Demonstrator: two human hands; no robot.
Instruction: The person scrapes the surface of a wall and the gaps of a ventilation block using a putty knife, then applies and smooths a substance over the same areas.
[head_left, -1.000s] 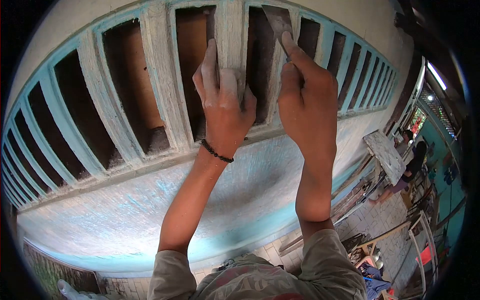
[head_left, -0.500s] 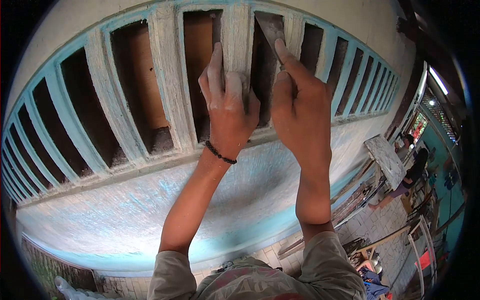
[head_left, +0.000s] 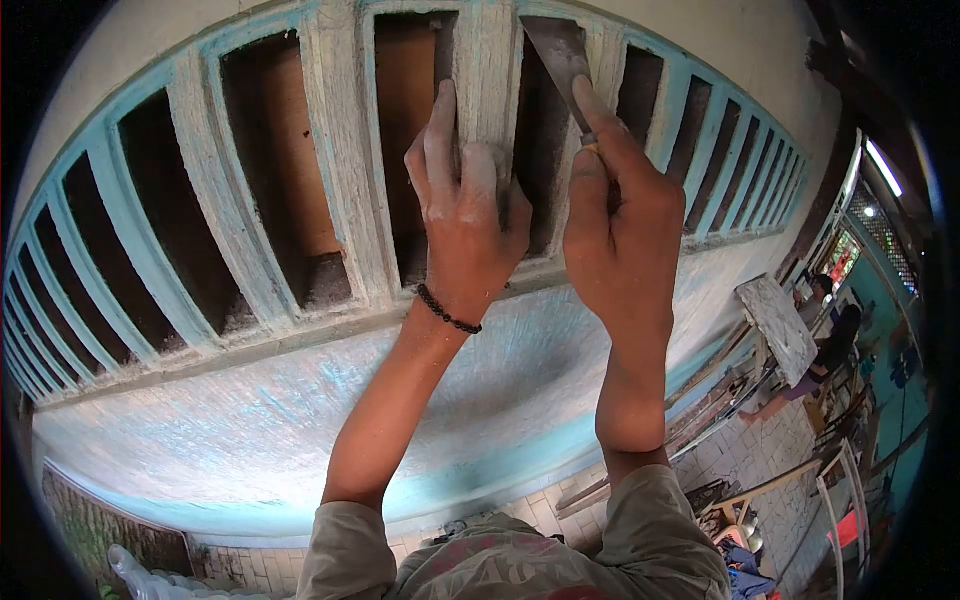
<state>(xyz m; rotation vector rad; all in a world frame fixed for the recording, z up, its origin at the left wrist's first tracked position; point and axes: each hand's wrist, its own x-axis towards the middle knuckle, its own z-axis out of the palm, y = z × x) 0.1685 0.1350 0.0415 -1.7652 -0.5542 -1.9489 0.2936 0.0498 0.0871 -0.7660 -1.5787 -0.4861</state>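
Note:
A putty knife with a wide metal blade is in my right hand. Its fingers are closed round the handle, the index finger laid along the blade. The blade sits in the gap to the right of a scraped vertical slat and points up toward the top of the grille; whether its edge touches wood cannot be made out. My left hand, dusty and with a dark beaded bracelet, grips the lower part of that slat, fingers on its left and front, thumb on the right. Some fingertips are hidden.
Further slats, some still blue, others scraped pale, run along the wall. A ledge lies beneath them, above a patchy blue-white wall. At right are a marbled board, wooden frames and another person.
Both hands appear slightly further right, as the view has shifted a little. The putty knife has tilted slightly, showing more of its blade and ferrule. My left hand keeps its hold.

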